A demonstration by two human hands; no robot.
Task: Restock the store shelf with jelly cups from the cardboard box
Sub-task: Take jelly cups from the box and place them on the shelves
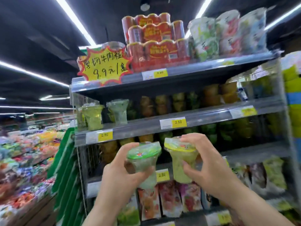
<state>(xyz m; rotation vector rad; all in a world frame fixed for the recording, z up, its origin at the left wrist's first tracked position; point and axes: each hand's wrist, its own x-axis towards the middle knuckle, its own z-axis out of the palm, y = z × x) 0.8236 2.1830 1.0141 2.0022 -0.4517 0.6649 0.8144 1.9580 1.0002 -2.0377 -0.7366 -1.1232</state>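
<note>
L hand [120,173] grips green-lid jelly cup [143,159], R hand [205,162] grips yellow-lid jelly cup [180,160], both in front of shelf [203,118].

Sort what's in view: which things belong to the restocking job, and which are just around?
Job:
left hand holding green-lid jelly cup
right hand holding yellow-lid jelly cup
jelly cups on the shelf
shelf

Just around:
red packs
yellow price sign
snack pouches

Shelf price tags [178,122] blurred; forearms cut off at bottom edge; cardboard box unseen.
</note>
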